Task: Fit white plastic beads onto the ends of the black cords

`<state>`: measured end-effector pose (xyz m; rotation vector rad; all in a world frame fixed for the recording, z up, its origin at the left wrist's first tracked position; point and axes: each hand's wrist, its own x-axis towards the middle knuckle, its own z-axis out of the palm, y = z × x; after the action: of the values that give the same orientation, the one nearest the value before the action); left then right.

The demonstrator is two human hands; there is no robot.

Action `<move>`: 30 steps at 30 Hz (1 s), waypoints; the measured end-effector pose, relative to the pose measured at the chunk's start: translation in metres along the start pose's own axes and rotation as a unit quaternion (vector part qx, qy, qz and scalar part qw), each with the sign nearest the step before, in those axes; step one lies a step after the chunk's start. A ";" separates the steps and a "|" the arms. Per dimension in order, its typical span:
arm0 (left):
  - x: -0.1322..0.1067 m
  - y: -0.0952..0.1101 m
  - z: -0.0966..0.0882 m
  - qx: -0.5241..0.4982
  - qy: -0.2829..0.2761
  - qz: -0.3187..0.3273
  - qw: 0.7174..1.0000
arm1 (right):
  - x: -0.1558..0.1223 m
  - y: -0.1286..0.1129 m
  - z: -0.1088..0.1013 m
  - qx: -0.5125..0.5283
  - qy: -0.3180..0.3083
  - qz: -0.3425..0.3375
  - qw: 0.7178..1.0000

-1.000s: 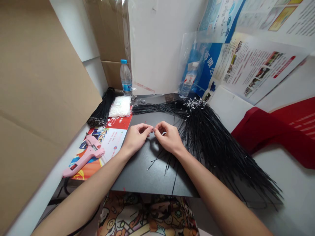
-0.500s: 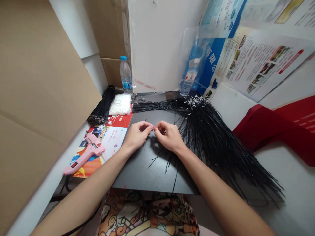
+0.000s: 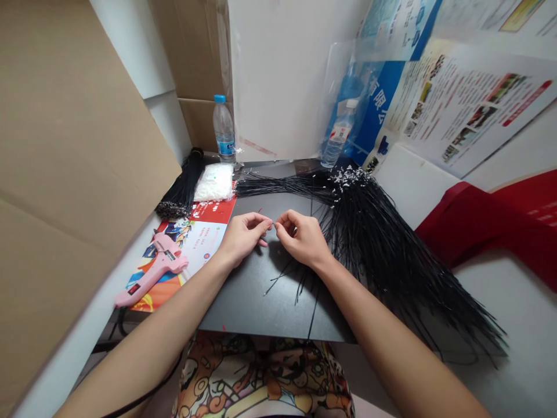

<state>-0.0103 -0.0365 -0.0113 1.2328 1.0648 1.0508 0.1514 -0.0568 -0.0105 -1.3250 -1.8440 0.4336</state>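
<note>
My left hand (image 3: 242, 237) and my right hand (image 3: 302, 238) meet above a black board (image 3: 256, 302), their fingertips pinching a tiny thin piece (image 3: 273, 224) between them. It is too small to identify. Under my right wrist, a large fan of thin black strands (image 3: 383, 249) spreads across the board's right side, with white flecks at its far end. Several loose strands (image 3: 285, 281) lie just below my hands. Left of my left hand lies a pink hot glue gun (image 3: 154, 273) on a colourful printed sheet (image 3: 195, 247).
At the back stand a smaller black bundle (image 3: 180, 183), a white bag of small pieces (image 3: 214, 182) and a water bottle (image 3: 224, 129). A second bottle (image 3: 338, 134) sits in clear plastic. A cardboard sheet (image 3: 65, 174) rises at left; a red chair (image 3: 483, 232) stands at right.
My hands stay together at the small piece, with only slight finger movement. The whole scene shifts slightly in view as my head moves.
</note>
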 end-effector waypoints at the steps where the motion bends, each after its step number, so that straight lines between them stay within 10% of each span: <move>1: 0.000 0.000 0.000 -0.005 -0.003 -0.004 1.000 | 0.000 0.000 -0.001 0.000 -0.005 0.002 1.000; 23: 0.003 -0.007 -0.001 0.042 -0.016 0.029 0.999 | 0.001 -0.002 0.000 0.028 -0.023 -0.008 0.999; 30: 0.002 -0.004 -0.002 -0.018 -0.029 0.027 0.999 | 0.003 -0.002 0.008 0.201 -0.044 0.112 0.972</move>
<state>-0.0115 -0.0346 -0.0152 1.2619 0.9684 1.0646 0.1437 -0.0533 -0.0130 -1.2470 -1.5713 0.9453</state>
